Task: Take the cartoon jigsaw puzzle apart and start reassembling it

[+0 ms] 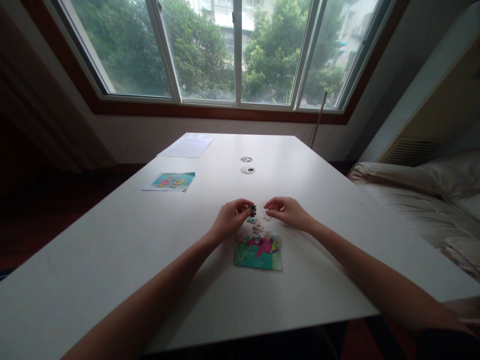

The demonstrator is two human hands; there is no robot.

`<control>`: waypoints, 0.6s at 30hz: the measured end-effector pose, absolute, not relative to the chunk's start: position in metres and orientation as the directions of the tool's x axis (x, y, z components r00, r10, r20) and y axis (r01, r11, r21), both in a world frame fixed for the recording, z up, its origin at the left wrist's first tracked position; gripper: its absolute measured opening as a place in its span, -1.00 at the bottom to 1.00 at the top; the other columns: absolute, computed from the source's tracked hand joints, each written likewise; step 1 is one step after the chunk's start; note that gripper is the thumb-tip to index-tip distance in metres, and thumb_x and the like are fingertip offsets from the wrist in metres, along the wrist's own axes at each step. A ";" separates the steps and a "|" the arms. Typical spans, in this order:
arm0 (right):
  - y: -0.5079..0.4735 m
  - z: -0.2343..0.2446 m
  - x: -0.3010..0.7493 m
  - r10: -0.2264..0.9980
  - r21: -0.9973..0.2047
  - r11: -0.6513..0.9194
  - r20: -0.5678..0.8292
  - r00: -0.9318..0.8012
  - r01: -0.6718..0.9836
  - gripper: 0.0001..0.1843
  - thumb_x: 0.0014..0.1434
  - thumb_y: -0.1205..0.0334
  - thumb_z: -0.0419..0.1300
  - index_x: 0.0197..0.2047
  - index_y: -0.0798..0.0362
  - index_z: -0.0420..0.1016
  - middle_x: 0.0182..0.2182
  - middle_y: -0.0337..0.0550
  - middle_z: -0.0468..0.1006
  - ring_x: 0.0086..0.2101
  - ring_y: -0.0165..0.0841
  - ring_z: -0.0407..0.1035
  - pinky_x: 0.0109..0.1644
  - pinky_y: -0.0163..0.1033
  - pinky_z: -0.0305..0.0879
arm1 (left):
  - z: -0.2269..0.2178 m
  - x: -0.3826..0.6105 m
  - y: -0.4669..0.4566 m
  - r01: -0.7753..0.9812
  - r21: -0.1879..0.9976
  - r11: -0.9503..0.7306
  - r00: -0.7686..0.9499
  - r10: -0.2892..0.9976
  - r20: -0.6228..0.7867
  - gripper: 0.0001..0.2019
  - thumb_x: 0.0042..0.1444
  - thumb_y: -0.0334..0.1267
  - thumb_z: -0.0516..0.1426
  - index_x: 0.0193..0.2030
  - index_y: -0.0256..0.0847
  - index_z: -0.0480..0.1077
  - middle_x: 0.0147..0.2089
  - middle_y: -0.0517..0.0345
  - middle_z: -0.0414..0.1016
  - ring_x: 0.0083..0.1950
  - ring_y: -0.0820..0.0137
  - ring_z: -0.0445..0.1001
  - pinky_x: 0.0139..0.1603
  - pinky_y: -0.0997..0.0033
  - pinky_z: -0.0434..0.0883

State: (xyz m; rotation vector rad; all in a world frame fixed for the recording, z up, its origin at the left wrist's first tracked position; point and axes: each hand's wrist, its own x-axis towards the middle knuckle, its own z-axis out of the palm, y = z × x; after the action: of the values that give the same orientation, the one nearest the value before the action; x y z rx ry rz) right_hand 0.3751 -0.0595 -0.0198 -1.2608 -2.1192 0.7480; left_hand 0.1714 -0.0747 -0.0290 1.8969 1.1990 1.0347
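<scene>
My left hand (227,219) is closed, pinching a few dark-looking jigsaw pieces (252,210) between thumb and fingers above the table. Across from it, my right hand (287,212) hovers with curled fingers, thumb and forefinger slightly apart, and no piece shows clearly between them. Loose jigsaw pieces (257,228), some pale side up, lie below and between both hands. Nearer to me is a partly joined jigsaw puzzle (258,254) with a pink figure on green. Its upper edge is uneven, with loose pieces against it.
A printed colour picture (173,181) lies on the white table (112,260) to the left, with white paper (185,148) behind it. Two small round items (247,170) sit beyond my hands. A padded sofa (405,195) stands right of the table, and a window is ahead.
</scene>
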 end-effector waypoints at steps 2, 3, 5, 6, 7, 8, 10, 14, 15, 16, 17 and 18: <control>-0.060 -0.018 0.376 0.877 -0.600 0.469 0.230 -0.423 0.648 -0.81 0.02 0.21 0.18 -0.29 0.08 0.51 -0.38 -0.14 0.54 -0.43 -0.42 0.32 -0.32 -0.29 0.21 | -0.030 0.167 -0.072 0.506 0.752 -0.421 0.279 0.906 0.319 -0.84 0.03 -0.33 0.10 -0.24 -0.24 0.45 -0.29 0.05 0.49 -0.20 0.25 0.40 -0.07 0.17 0.28; -0.061 -0.017 0.377 0.864 -0.564 0.497 0.256 -0.433 0.659 -0.82 0.03 0.22 0.17 -0.28 0.08 0.51 -0.35 -0.13 0.53 -0.42 -0.42 0.32 -0.29 -0.29 0.20 | -0.031 0.165 -0.072 0.547 0.707 -0.448 0.287 0.894 0.344 -0.83 0.03 -0.36 0.09 -0.24 -0.24 0.46 -0.23 0.02 0.47 -0.13 0.22 0.36 0.00 0.12 0.23; -0.062 -0.012 0.379 0.837 -0.533 0.542 0.273 -0.474 0.650 -0.82 0.05 0.21 0.16 -0.29 0.09 0.50 -0.34 -0.12 0.52 -0.41 -0.43 0.30 -0.29 -0.31 0.20 | -0.030 0.161 -0.070 0.608 0.624 -0.491 0.309 0.870 0.384 -0.78 0.06 -0.39 0.06 -0.16 -0.24 0.43 -0.09 -0.03 0.39 0.00 0.17 0.26 0.09 0.06 0.12; -0.064 -0.010 0.380 0.820 -0.538 0.559 0.248 -0.516 0.631 -0.82 0.06 0.19 0.16 -0.30 0.10 0.50 -0.36 -0.13 0.51 -0.42 -0.44 0.29 -0.31 -0.32 0.19 | -0.029 0.159 -0.069 0.629 0.588 -0.508 0.327 0.859 0.393 -0.76 0.07 -0.39 0.04 -0.12 -0.25 0.41 -0.05 -0.05 0.35 0.02 0.16 0.22 0.09 0.05 0.10; -0.065 -0.007 0.382 0.797 -0.551 0.574 0.203 -0.569 0.606 -0.79 0.06 0.14 0.16 -0.31 0.10 0.49 -0.39 -0.15 0.50 -0.44 -0.45 0.28 -0.33 -0.33 0.19 | -0.027 0.157 -0.069 0.642 0.558 -0.527 0.356 0.848 0.391 -0.76 0.08 -0.39 0.03 -0.11 -0.25 0.39 -0.05 -0.06 0.33 0.01 0.17 0.22 0.08 0.06 0.12; -0.067 -0.004 0.384 0.763 -0.563 0.587 0.146 -0.630 0.581 -0.76 0.04 0.10 0.18 -0.31 0.10 0.48 -0.41 -0.17 0.49 -0.45 -0.46 0.28 -0.36 -0.35 0.18 | -0.025 0.154 -0.069 0.646 0.532 -0.548 0.398 0.836 0.378 -0.79 0.09 -0.38 0.03 -0.13 -0.25 0.40 -0.09 -0.04 0.34 -0.02 0.20 0.24 0.05 0.10 0.15; -0.070 -0.001 0.386 0.684 -0.568 0.615 0.038 -0.729 0.547 -0.67 -0.02 0.01 0.23 -0.26 0.09 0.47 -0.41 -0.19 0.48 -0.45 -0.46 0.28 -0.39 -0.36 0.17 | -0.018 0.150 -0.070 0.626 0.495 -0.602 0.518 0.796 0.313 -0.88 0.09 -0.34 0.07 -0.29 -0.24 0.42 -0.26 0.05 0.37 -0.18 0.29 0.31 -0.09 0.25 0.25; -0.075 -0.004 0.383 0.625 -0.506 0.658 -0.046 -0.779 0.558 -0.66 -0.09 0.07 0.29 -0.25 0.08 0.45 -0.43 -0.22 0.45 -0.44 -0.45 0.27 -0.37 -0.36 0.15 | -0.006 0.146 -0.077 0.548 0.479 -0.685 0.723 0.677 0.142 -0.89 0.01 -0.23 0.17 -0.40 -0.23 0.42 -0.40 0.18 0.34 -0.37 0.44 0.31 -0.33 0.48 0.27; -0.076 -0.005 0.383 0.623 -0.504 0.658 -0.054 -0.780 0.560 -0.68 -0.08 0.10 0.28 -0.26 0.09 0.45 -0.45 -0.22 0.44 -0.45 -0.46 0.27 -0.38 -0.37 0.15 | -0.004 0.146 -0.079 0.536 0.481 -0.694 0.749 0.654 0.109 -0.87 -0.02 -0.21 0.20 -0.38 -0.23 0.42 -0.38 0.18 0.34 -0.37 0.44 0.31 -0.35 0.50 0.27; -0.076 -0.006 0.382 0.619 -0.512 0.653 -0.062 -0.783 0.558 -0.69 -0.08 0.13 0.28 -0.26 0.10 0.44 -0.45 -0.23 0.43 -0.46 -0.47 0.26 -0.39 -0.38 0.14 | -0.003 0.147 -0.081 0.530 0.481 -0.698 0.766 0.637 0.081 -0.85 -0.04 -0.21 0.22 -0.36 -0.23 0.42 -0.36 0.18 0.34 -0.36 0.45 0.31 -0.35 0.51 0.27; -0.076 -0.007 0.381 0.614 -0.529 0.645 -0.070 -0.786 0.551 -0.70 -0.06 0.14 0.27 -0.26 0.10 0.42 -0.45 -0.23 0.42 -0.46 -0.47 0.26 -0.41 -0.38 0.14 | -0.003 0.148 -0.082 0.528 0.481 -0.700 0.778 0.626 0.057 -0.84 -0.06 -0.21 0.23 -0.35 -0.22 0.42 -0.35 0.18 0.34 -0.35 0.44 0.32 -0.34 0.51 0.27; -0.076 -0.007 0.381 0.609 -0.548 0.636 -0.076 -0.790 0.543 -0.70 -0.05 0.13 0.26 -0.25 0.11 0.41 -0.44 -0.23 0.42 -0.46 -0.48 0.26 -0.41 -0.39 0.14 | -0.002 0.150 -0.084 0.529 0.480 -0.700 0.786 0.618 0.035 -0.84 -0.06 -0.22 0.23 -0.34 -0.22 0.43 -0.34 0.17 0.33 -0.34 0.44 0.32 -0.34 0.51 0.27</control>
State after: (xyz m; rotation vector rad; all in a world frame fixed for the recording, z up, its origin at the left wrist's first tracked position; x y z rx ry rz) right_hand 0.3812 -0.0755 -0.0065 -0.9670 -2.7352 0.8584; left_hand 0.1498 -0.0836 -0.0024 2.5236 0.8608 0.2677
